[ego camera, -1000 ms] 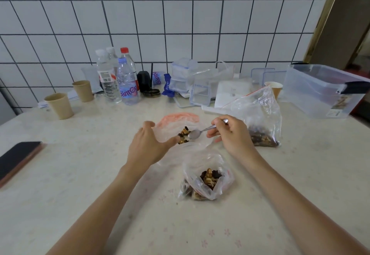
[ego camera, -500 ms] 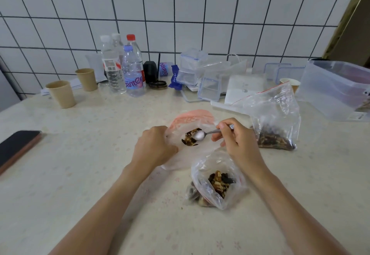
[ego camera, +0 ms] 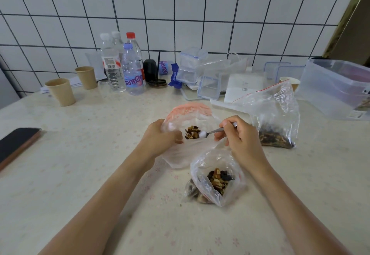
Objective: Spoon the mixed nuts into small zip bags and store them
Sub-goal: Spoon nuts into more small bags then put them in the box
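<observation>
On pale table (ego camera: pixel 84 154): left hand (ego camera: pixel 160 136) gripping small zip bag (ego camera: pixel 186 152) mouth, right hand (ego camera: pixel 240 136) pinching spoon (ego camera: pixel 210 133), tipping nuts (ego camera: pixel 191 132) just past left fingertips.

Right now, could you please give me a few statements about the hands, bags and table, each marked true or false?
1. The right hand holds a spoon. True.
2. The left hand grips a paper cup. False: it holds the open zip bag.
3. A phone lies at the table's left edge. True.
4. The near bag is empty. False: nuts show inside.
5. All bottles have red caps. False: only one bottle does.
</observation>
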Available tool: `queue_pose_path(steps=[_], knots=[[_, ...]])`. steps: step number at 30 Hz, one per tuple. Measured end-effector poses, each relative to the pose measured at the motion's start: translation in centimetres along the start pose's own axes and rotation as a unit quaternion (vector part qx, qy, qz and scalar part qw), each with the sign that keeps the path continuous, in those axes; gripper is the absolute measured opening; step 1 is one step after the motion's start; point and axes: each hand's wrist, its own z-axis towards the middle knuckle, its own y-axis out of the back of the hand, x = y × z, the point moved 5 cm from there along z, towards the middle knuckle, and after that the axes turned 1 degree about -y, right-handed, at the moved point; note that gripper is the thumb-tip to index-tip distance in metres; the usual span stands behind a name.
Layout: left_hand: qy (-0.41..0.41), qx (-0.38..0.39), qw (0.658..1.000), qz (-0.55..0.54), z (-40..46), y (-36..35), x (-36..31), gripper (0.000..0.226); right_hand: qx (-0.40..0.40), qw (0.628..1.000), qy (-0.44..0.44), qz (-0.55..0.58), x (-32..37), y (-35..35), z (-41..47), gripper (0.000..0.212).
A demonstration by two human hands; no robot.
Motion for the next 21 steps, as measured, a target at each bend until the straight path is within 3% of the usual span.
queue_pose_path(steps=[3,5,8,13,17,21], knots=[[-0.041,-0.016,0.984,0.170,0.4,-0.2,0.0,0.036,0.008,0.997,-0.063,0.037,-0.8,-0.1,-0.1,0.020],[-0.062,-0.029,0.958,0.277,0.4,-0.4,-0.1,0.022,0.016,0.994,-0.097,0.052,-1.2,-0.2,-0.2,0.022],[-0.069,-0.038,0.951,0.300,0.3,-0.5,-0.2,0.024,0.014,0.990,-0.126,0.068,-1.6,-0.3,-0.2,0.023],[-0.103,-0.056,0.973,0.200,0.2,-0.2,-0.9,0.014,0.044,0.983,-0.159,0.077,-2.4,-0.9,-0.5,0.025],[-0.077,-0.041,0.993,0.078,0.1,-0.3,-0.6,0.008,0.065,0.972,-0.191,0.117,-2.6,-1.5,-0.6,0.027],[-0.063,-0.040,0.996,0.056,0.2,-0.1,-0.3,0.012,0.066,0.965,-0.207,0.144,-2.5,-1.5,-0.7,0.026]])
